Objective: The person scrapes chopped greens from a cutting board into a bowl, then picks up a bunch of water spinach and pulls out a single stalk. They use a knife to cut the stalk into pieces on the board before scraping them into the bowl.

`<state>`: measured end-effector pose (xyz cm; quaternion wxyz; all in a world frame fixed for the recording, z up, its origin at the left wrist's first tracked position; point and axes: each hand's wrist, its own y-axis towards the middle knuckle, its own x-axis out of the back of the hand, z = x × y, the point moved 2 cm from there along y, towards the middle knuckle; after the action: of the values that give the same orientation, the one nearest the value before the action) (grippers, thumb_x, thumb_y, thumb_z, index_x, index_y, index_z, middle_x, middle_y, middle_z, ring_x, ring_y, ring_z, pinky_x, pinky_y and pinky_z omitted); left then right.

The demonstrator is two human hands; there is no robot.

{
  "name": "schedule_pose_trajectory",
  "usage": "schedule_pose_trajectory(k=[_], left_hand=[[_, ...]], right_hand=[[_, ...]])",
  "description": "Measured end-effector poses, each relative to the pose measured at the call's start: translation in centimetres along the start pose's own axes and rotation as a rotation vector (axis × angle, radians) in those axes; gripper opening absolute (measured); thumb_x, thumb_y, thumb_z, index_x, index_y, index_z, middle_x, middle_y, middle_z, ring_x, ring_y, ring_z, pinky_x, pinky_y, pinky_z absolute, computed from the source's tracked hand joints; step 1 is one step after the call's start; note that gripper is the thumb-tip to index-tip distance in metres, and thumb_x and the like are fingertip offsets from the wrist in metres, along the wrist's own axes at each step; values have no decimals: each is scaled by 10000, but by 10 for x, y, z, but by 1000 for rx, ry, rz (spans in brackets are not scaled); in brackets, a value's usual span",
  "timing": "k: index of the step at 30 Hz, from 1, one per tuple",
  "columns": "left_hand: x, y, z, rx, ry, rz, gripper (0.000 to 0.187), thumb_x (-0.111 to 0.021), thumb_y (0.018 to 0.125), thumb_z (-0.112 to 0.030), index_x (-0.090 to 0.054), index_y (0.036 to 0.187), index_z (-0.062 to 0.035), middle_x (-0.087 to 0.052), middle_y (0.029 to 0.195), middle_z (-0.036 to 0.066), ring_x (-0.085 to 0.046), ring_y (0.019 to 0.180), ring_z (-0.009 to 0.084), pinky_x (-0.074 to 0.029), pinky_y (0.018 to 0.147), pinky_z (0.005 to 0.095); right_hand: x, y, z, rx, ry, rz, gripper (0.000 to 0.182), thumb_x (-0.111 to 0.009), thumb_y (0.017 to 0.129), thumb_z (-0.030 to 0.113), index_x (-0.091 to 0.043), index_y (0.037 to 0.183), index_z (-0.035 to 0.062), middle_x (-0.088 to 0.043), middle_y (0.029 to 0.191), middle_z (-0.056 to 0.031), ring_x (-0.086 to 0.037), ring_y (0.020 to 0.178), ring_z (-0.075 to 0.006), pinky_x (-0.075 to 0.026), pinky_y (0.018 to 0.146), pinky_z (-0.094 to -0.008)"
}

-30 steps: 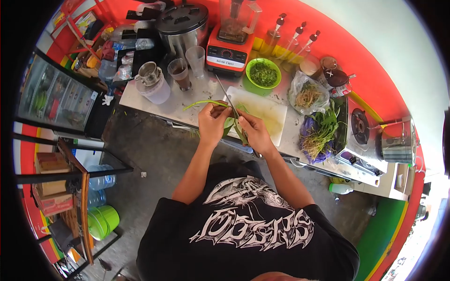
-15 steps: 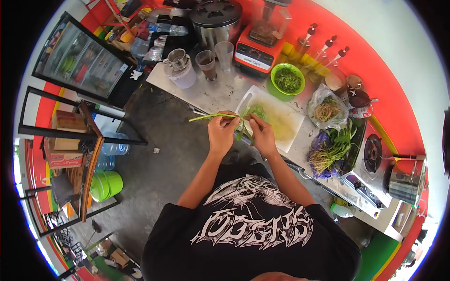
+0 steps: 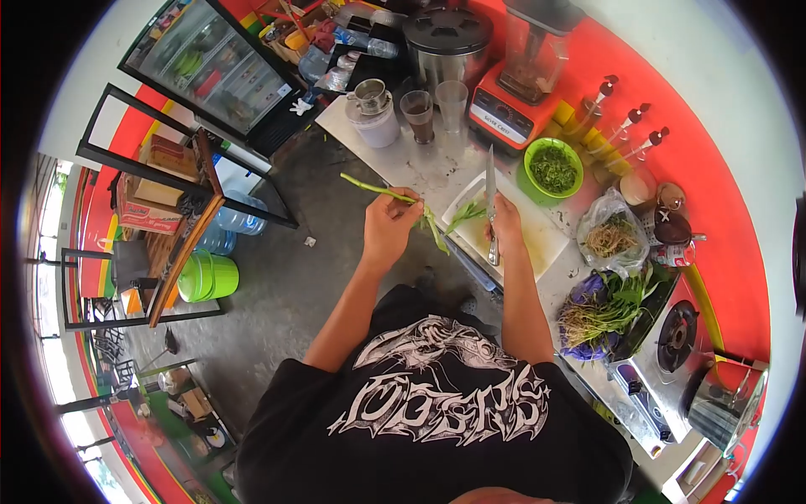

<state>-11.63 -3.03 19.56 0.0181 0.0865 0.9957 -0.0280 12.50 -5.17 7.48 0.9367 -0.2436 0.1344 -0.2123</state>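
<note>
My left hand pinches a long green stem, which sticks out to the left and hangs down past the fingers on the right. In my right hand is a knife, its blade pointing away from me. Under the knife lies a white cutting board, with some cut green leaves near its left side. Behind the board stands a bright green bowl full of chopped greens.
Right of the board are a plastic bag of roots, a bunch of rooted greens and a gas stove. A red blender, cups and a metal pot line the back.
My right hand has let go of the stem and now holds the knife upright over the board. My left hand keeps the stem. The view has shifted.
</note>
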Motion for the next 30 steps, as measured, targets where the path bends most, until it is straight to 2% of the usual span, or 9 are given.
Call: schedule_pose_trajectory(k=[4, 6, 12, 13, 14, 16, 17, 19, 30], left_hand=[[-14, 37, -19, -82, 85, 178, 178, -668, 934, 32, -619, 1105, 13, -690, 998, 58, -685, 915, 137, -552, 836, 276], [-24, 58, -32, -121, 6, 235, 185, -664, 935, 31, -620, 1113, 14, -683, 1009, 57, -683, 925, 141, -556, 849, 284], [-62, 105, -82, -173, -96, 453, 242, -650, 928, 31, -622, 1168, 20, -669, 1026, 67, -673, 975, 158, -572, 869, 309], [-72, 108, -91, -153, -94, 522, 255, -646, 922, 36, -620, 1176, 20, -671, 1017, 70, -673, 965, 157, -572, 867, 309], [-82, 110, -98, -134, -92, 588, 269, -641, 916, 41, -619, 1184, 20, -674, 1009, 74, -673, 955, 157, -571, 866, 309], [-95, 113, -106, -142, -114, 644, 285, -632, 908, 48, -617, 1191, 19, -679, 994, 78, -671, 935, 153, -571, 857, 312], [-100, 113, -107, -159, -101, 647, 290, -629, 905, 52, -615, 1194, 21, -680, 994, 79, -671, 927, 153, -571, 854, 313], [-105, 109, -104, -201, -102, 638, 300, -624, 898, 71, -609, 1194, 22, -684, 1000, 88, -673, 916, 157, -569, 848, 311], [-106, 72, -74, -178, -351, 553, 223, -636, 915, 90, -606, 1119, 4, -687, 1045, 100, -684, 978, 174, -568, 877, 315]], right_hand=[[10, -3, 13, 35, 54, -14, 481, -413, 1105, 384, -557, 1356, -1, -521, 660, -47, -473, 393, -145, -381, 365, -317], [17, -14, 25, 69, 59, 54, 453, -381, 1112, 359, -575, 1340, 19, -739, 1042, -115, -451, 414, -103, -382, 371, -271], [18, -80, 98, 347, 76, 97, 462, -407, 1109, 348, -569, 1353, -9, -662, 1344, -170, -456, 408, -95, -385, 375, -262], [16, -90, 108, 399, 98, 72, 457, -404, 1111, 342, -590, 1353, 1, -741, 1144, -148, -450, 403, -87, -380, 382, -249], [13, -102, 116, 412, 108, 51, 457, -404, 1111, 342, -590, 1353, 1, -741, 1144, -148, -450, 403, -87, -380, 382, -249], [8, -127, 136, 539, 34, 16, 446, -427, 1108, 333, -599, 1381, 24, -713, 817, -87, -451, 400, -74, -378, 394, -237], [5, -138, 143, 553, 36, -1, 446, -427, 1108, 333, -599, 1381, 24, -713, 817, -87, -451, 400, -74, -378, 394, -237], [0, -155, 153, 616, -30, 0, 419, -462, 1101, 300, -600, 1405, 46, -553, 599, -7, -453, 398, -64, -379, 405, -231], [-2, -160, 137, 642, 38, 43, 421, -521, 1075, 215, -553, 1451, 31, -606, 689, -24, -488, 481, -63, -416, 436, -237]])
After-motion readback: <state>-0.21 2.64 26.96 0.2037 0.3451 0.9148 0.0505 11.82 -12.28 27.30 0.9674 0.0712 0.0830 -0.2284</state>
